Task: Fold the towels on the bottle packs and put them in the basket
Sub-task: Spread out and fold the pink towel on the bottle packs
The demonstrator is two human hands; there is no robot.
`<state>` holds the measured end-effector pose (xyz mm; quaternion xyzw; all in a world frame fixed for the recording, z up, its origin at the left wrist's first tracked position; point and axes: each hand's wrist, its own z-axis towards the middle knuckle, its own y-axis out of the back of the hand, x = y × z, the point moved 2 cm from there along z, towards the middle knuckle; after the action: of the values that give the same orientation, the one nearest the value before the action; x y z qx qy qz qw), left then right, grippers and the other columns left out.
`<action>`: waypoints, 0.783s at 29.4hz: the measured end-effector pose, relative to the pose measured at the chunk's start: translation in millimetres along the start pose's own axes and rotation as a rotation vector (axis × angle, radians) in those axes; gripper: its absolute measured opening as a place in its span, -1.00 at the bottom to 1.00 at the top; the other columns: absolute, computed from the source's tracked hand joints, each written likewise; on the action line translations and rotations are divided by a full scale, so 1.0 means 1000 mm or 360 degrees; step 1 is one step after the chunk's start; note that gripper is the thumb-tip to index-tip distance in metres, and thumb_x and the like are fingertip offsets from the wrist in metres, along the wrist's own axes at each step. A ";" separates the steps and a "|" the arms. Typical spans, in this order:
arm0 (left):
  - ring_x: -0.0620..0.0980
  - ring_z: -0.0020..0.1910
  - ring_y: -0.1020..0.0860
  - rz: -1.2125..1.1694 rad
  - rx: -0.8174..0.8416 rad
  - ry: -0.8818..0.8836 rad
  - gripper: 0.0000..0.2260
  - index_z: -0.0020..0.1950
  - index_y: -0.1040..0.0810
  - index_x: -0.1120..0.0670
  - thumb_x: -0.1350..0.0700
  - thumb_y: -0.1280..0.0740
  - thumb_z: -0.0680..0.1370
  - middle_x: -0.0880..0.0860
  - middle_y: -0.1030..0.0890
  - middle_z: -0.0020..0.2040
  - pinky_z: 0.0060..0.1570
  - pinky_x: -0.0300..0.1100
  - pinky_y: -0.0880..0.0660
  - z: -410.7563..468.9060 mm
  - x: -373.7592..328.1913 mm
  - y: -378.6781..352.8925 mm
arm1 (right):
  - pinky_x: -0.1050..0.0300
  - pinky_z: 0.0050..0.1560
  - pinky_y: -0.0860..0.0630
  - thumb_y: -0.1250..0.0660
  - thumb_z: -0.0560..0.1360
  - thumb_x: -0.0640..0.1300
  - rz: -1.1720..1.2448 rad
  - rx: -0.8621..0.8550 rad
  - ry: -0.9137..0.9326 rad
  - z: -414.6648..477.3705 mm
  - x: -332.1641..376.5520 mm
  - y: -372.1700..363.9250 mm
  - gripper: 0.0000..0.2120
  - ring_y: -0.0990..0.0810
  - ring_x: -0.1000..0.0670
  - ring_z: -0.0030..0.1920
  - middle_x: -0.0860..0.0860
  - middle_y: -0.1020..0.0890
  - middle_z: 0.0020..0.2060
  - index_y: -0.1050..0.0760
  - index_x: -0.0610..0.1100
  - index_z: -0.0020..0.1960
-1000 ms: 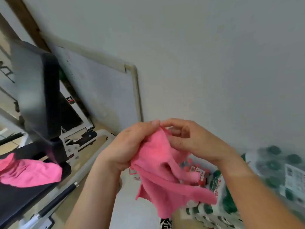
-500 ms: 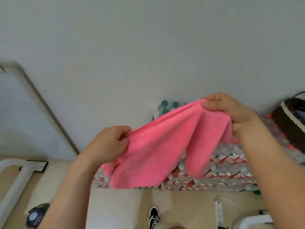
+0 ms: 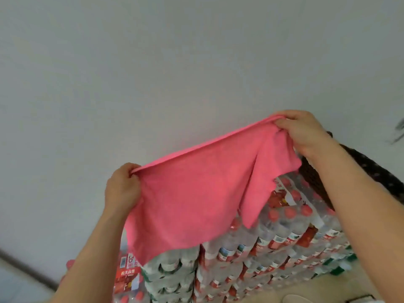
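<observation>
Towel [image 3: 196, 193], pink, hangs stretched in the air above the stacked bottle packs [image 3: 262, 248]. Left hand [image 3: 122, 189] and right hand [image 3: 303, 132] each pinch a top corner. Dark basket [image 3: 314, 178] sits on the packs behind the right forearm.

Bare wall, a bit of floor
A pale grey wall [image 3: 175, 62] fills most of what I see — a dark strip [image 3: 21, 266] crosses its lower left, and beige floor [image 3: 265, 298] shows at the bottom right.
</observation>
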<state>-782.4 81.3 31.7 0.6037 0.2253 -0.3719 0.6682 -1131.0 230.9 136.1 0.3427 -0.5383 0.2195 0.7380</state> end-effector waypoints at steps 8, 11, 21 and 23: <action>0.06 -0.07 -0.47 0.0188 -0.0799 -0.0622 -0.57 -0.09 -0.65 0.15 0.38 -0.10 0.22 0.06 -0.63 -0.14 -0.11 -0.17 -0.33 -0.002 -0.071 -0.032 | 0.21 0.02 -0.39 -0.15 0.55 -0.33 -0.0743 -0.0488 0.0576 0.017 -0.061 0.061 -0.75 -0.48 0.08 -0.03 0.00 -0.55 -0.04 -0.55 -0.19 0.10; 0.09 -0.13 -0.51 0.0626 -0.0026 -0.0588 -0.60 -0.11 -0.69 0.08 0.40 -0.21 0.23 0.05 -0.67 -0.19 -0.19 -0.13 -0.38 -0.037 -0.013 -0.079 | 0.05 -0.01 -0.44 -0.23 0.53 -0.34 -0.1075 -0.0092 0.0238 -0.030 -0.163 0.050 -0.78 -0.53 -0.04 -0.03 -0.03 -0.57 -0.06 -0.59 -0.16 0.07; -0.07 -0.14 -0.49 0.0972 0.1228 -0.0158 -0.60 -0.04 -0.53 -0.08 0.37 -0.12 0.39 -0.07 -0.55 -0.11 -0.22 -0.27 -0.40 -0.054 0.038 -0.082 | -0.17 -0.01 -0.48 -0.41 0.35 -0.35 -0.1704 0.0300 -0.0100 -0.090 -0.229 0.049 -0.78 -0.56 -0.15 -0.11 -0.07 -0.62 -0.13 -0.63 -0.12 -0.07; -0.22 -0.16 -0.48 0.0970 0.1673 -0.0132 -0.65 -0.05 -0.49 -0.17 0.28 -0.16 0.41 -0.17 -0.53 -0.11 -0.26 -0.40 -0.37 -0.052 0.040 -0.080 | -0.16 0.03 -0.46 -0.39 0.36 -0.29 -0.1793 0.0408 -0.0239 -0.098 -0.226 0.052 -0.79 -0.52 -0.08 -0.08 0.01 -0.57 -0.10 -0.60 -0.06 -0.06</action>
<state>-811.5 123.9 -58.3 0.8751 -0.1976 -0.2484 0.3654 -1177.4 348.2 -81.8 0.6773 -0.2930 -0.1684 0.6535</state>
